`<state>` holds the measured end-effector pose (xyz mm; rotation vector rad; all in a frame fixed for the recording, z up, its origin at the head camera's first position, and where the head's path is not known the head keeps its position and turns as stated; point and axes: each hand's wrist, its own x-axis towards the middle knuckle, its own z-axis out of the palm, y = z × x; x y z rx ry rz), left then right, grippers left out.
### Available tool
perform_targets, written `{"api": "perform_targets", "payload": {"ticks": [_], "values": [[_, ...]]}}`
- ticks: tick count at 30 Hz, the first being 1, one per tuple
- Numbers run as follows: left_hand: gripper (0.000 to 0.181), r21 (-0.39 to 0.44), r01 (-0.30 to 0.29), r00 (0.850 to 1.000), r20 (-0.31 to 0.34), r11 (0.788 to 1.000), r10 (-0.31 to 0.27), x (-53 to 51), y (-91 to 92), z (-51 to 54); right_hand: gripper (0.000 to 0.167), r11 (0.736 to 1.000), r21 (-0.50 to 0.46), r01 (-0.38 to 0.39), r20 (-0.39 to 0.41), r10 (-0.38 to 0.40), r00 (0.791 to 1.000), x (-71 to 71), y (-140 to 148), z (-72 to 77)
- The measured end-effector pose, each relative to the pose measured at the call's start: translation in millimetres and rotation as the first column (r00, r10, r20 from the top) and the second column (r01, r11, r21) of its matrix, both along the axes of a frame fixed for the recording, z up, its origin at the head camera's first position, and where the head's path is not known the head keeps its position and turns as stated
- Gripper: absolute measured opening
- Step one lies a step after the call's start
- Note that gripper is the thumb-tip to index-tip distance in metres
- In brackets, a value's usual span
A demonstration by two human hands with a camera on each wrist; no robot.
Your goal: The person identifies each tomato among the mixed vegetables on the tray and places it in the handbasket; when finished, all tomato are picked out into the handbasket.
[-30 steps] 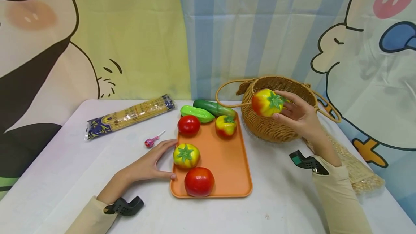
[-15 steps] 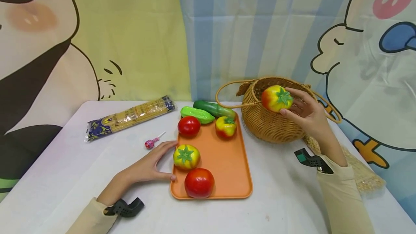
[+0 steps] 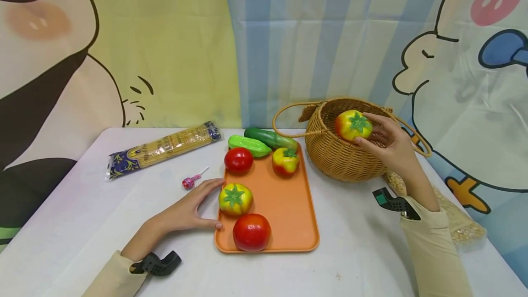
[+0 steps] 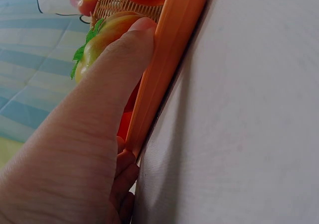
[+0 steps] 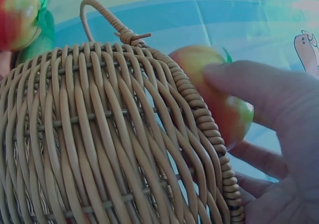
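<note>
My right hand (image 3: 387, 143) grips a yellow-red toy tomato (image 3: 352, 125) with a green leafy top, thumb on the near side. The tomato is at the mouth of a round wicker basket (image 3: 342, 162); in the right wrist view it shows just beyond the woven rim (image 5: 199, 114). My left hand (image 3: 185, 207) rests at the left edge of an orange tray (image 3: 288, 214), thumb and fingers spread and touching its rim. Beside that hand, a yellow tomato (image 3: 236, 199) and a large red tomato (image 3: 252, 232) lie on the tray.
Farther back on the tray are a red tomato (image 3: 239, 160) and another yellow-red one (image 3: 285, 161). A light green vegetable (image 3: 249, 145) and a cucumber (image 3: 270, 138) lie at its far edge. Left are a noodle packet (image 3: 165, 149) and a lollipop (image 3: 189, 182); a grain bag (image 3: 462, 223) lies right.
My right hand has carried the yellow-red tomato a little to the right, from in front of the basket's left side to its mouth. The left hand has stayed at the tray.
</note>
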<state>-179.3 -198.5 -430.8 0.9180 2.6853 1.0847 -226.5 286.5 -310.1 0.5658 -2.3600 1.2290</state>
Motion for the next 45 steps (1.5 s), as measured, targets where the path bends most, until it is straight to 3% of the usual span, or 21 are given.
{"api": "perform_targets", "payload": {"ticks": [4,8,13,20,25,34,45], "values": [[0.101,-0.002,-0.001,1.0,-0.008,1.0,0.001,-1.1,-0.5,0.7,0.062,0.998,0.06,0.032,-0.005,-0.032,0.999,-0.5,-1.7,1.7],[0.101,-0.001,-0.002,1.0,-0.01,1.0,0.002,-1.2,-0.6,0.6,0.06,0.99,0.126,0.055,0.047,-0.061,0.997,1.1,-4.4,4.4],[0.101,-0.007,-0.006,1.0,-0.001,1.0,0.006,0.4,-0.8,-1.2,0.06,0.981,0.19,0.036,0.126,-0.061,0.99,4.5,-5.3,7.2],[0.101,-0.003,-0.005,1.0,-0.01,1.0,0.005,-0.2,-0.6,-3.1,0.059,0.966,0.256,0.027,0.137,-0.063,0.989,1.4,-4.4,10.7],[0.1,-0.005,-0.013,1.0,-0.005,1.0,0.013,1.9,-1.7,-2.1,0.059,0.957,0.291,-0.012,0.188,-0.045,0.981,-1.5,-2.2,15.3],[0.101,-0.007,-0.006,1.0,0.0,1.0,0.006,-0.8,0.2,0.3,0.062,0.944,0.318,-0.085,0.32,-0.022,0.947,-5.6,4.9,25.9],[0.101,-0.008,-0.008,1.0,0.015,1.0,0.008,-0.2,0.0,-1.2,0.058,0.917,0.372,-0.146,0.368,-0.002,0.93,-7.8,4.6,31.1]]}}
